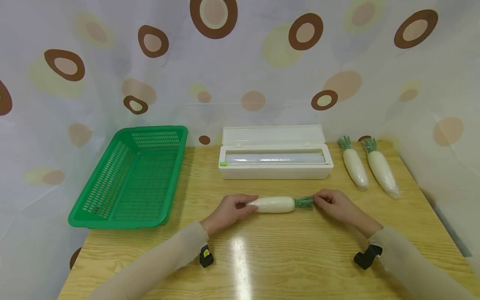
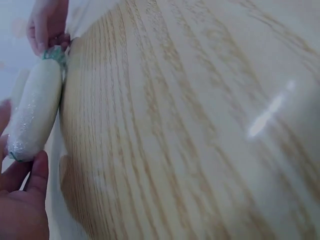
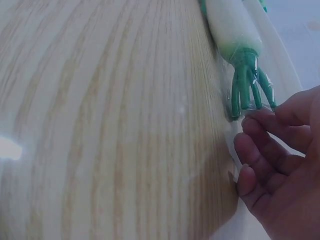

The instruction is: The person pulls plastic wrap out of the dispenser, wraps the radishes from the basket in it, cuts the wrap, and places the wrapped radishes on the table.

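Observation:
A white daikon radish (image 1: 275, 204) with cut green stalks (image 1: 303, 202) lies crosswise on the table in the head view, wrapped in clear plastic film. My left hand (image 1: 232, 210) holds its tapered end between thumb and fingers. At the stalk end, my right hand (image 1: 335, 205) pinches the film just past the stalks with thumb and forefinger; its other fingers curl loosely in the right wrist view. Film glints on the radish (image 2: 37, 107) in the left wrist view.
Behind the radish stands a white cling-film box (image 1: 275, 173), lid up, with a film roll (image 1: 275, 158) inside. Two more wrapped radishes, one on the left (image 1: 355, 167) and one on the right (image 1: 383, 171), lie at the back right. A green basket (image 1: 172, 183) stands at left.

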`<state>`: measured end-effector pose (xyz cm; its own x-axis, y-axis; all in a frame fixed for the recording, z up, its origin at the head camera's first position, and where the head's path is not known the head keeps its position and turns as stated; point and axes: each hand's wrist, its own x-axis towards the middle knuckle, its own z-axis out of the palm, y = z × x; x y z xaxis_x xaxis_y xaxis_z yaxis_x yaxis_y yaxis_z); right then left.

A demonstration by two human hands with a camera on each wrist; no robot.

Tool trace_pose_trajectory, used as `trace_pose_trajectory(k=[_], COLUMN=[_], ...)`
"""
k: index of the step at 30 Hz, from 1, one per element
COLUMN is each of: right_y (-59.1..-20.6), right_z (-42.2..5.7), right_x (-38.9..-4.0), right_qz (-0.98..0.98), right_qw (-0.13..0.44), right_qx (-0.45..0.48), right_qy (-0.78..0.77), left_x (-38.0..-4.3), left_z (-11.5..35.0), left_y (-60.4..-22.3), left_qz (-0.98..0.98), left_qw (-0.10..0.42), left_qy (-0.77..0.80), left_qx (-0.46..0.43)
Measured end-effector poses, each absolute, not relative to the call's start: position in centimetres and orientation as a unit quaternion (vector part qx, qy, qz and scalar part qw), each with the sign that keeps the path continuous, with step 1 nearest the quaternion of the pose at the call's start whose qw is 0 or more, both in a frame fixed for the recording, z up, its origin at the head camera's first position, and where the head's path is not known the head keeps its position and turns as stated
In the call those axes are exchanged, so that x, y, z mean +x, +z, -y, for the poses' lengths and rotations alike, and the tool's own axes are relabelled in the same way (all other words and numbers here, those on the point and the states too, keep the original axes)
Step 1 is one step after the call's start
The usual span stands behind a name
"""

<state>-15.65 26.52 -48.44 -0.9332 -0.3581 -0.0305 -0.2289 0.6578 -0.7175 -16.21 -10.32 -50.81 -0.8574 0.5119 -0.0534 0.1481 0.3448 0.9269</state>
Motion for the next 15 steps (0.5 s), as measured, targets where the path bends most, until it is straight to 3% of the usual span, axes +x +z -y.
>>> trace_pose_trajectory(k=[7,15], right_y=[-48.05,-48.36], right_z=[-26.37,-26.09], right_x=[-15.55,-15.82], right_qz=[-0.899,-0.905], right_qw=[0.081,0.063], right_qx=[-0.162,-0.159], right_qy=[-0.398,-0.391], left_x=[-16.07,-15.95], left_z=[9.92,9.67], left_y=[-50.91,-50.82], left_qz=[-0.803,-0.834], left_qw=[0.153,0.09], left_qy=[0.537,0.485], left_qx=[0.209,0.249])
